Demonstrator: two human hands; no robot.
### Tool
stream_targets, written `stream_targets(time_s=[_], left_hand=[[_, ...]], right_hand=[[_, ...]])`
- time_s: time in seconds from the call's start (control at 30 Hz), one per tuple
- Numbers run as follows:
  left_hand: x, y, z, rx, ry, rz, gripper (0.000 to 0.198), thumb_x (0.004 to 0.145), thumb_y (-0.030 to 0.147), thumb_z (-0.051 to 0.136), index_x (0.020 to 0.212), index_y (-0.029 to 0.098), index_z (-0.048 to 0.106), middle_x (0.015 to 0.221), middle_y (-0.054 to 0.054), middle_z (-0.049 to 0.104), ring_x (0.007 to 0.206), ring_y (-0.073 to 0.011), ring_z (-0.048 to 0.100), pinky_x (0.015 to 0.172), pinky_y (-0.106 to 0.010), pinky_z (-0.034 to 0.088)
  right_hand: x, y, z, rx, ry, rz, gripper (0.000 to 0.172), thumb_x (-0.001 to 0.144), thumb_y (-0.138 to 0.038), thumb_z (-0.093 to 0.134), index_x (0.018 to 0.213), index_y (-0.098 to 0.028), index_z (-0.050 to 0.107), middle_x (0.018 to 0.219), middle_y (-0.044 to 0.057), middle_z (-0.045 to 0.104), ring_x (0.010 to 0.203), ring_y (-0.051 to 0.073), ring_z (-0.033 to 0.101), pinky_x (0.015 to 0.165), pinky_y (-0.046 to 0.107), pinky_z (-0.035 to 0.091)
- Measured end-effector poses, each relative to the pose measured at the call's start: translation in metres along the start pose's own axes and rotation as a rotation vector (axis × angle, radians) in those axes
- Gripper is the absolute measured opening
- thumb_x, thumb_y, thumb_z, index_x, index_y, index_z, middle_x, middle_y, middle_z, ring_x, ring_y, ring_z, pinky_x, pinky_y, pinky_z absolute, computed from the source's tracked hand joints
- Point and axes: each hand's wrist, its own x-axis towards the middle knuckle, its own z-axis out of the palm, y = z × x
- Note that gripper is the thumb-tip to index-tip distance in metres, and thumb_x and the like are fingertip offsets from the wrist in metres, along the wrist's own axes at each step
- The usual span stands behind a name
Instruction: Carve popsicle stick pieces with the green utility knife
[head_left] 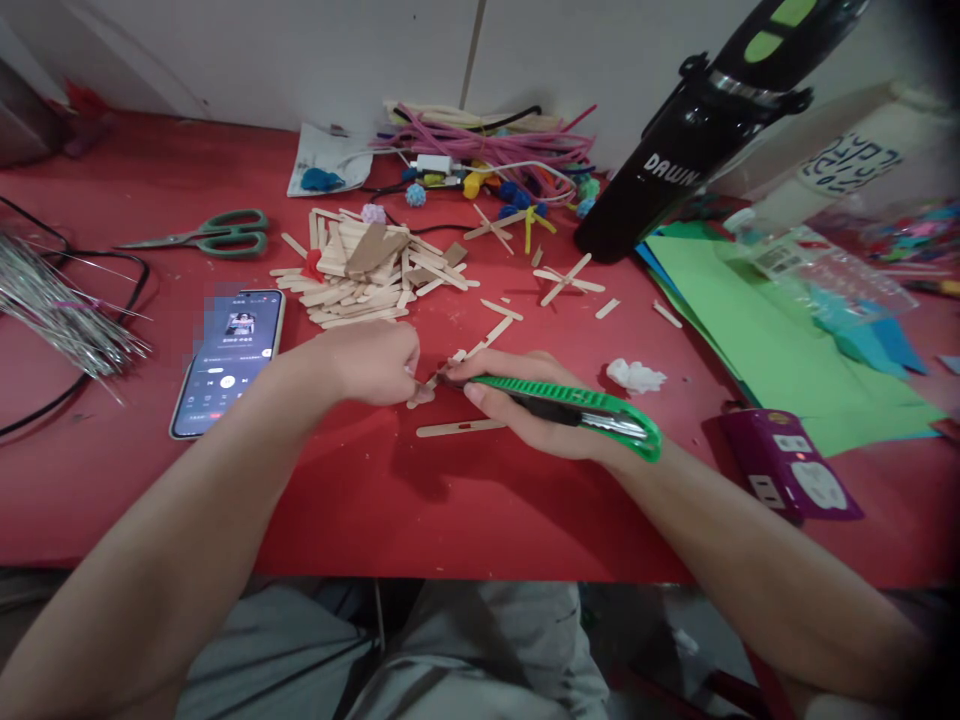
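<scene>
In the head view my right hand (544, 425) is closed around a green utility knife (577, 400), whose handle end points right. Its tip is at a wooden craft stick (421, 398) on the red table. My left hand (379, 362) is curled, with its fingertips pressing that stick down close to the tip. The exact contact between tip and stick is partly hidden by fingers. Just below the hands lies another craft stick (457, 428) with a slot in it. Above them, a stick (495, 332) lies at a slant.
A pile of craft sticks (360, 270), scissors (232, 235) and a phone (229, 360) are at left, near silvery pipe cleaners (67, 310). A black bottle (660, 160), green paper (750, 310), crumpled tissue (636, 376) and a purple power adapter (787, 465) are at right.
</scene>
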Motion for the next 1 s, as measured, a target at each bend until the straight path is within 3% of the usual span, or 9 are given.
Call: stream_targets(time_s=[0.3, 0.53, 1.0], left_hand=[[-0.0019, 0.0007, -0.0012, -0.015, -0.010, -0.002, 0.035, 0.069, 0.056, 0.055, 0.063, 0.022, 0.053, 0.067, -0.005, 0.060, 0.059, -0.0177, 0.050, 0.056, -0.032, 0.030], [0.0016, -0.0049, 0.0019, -0.041, -0.003, 0.034, 0.042, 0.068, 0.061, 0.058, 0.059, 0.022, 0.043, 0.059, -0.001, 0.051, 0.054, -0.0147, 0.041, 0.054, -0.032, 0.028], [0.0026, -0.0038, 0.0015, -0.039, 0.008, 0.025, 0.036, 0.068, 0.055, 0.059, 0.060, 0.021, 0.050, 0.059, -0.001, 0.053, 0.055, -0.0149, 0.044, 0.056, -0.031, 0.027]], right_hand=[[-0.0013, 0.0043, 0.0028, 0.085, 0.015, 0.038, 0.027, 0.097, -0.037, 0.048, 0.112, -0.022, 0.064, 0.108, 0.005, 0.071, 0.101, 0.018, 0.066, 0.085, 0.027, 0.050], [0.0025, 0.0005, 0.0027, 0.131, 0.215, 0.115, 0.033, 0.097, -0.044, 0.047, 0.103, -0.022, 0.070, 0.104, 0.003, 0.074, 0.103, 0.019, 0.068, 0.088, 0.029, 0.051], [0.0054, 0.0022, 0.0057, 0.115, 0.183, 0.122, 0.035, 0.096, -0.047, 0.046, 0.104, -0.023, 0.070, 0.108, 0.002, 0.073, 0.106, 0.018, 0.067, 0.091, 0.029, 0.050]])
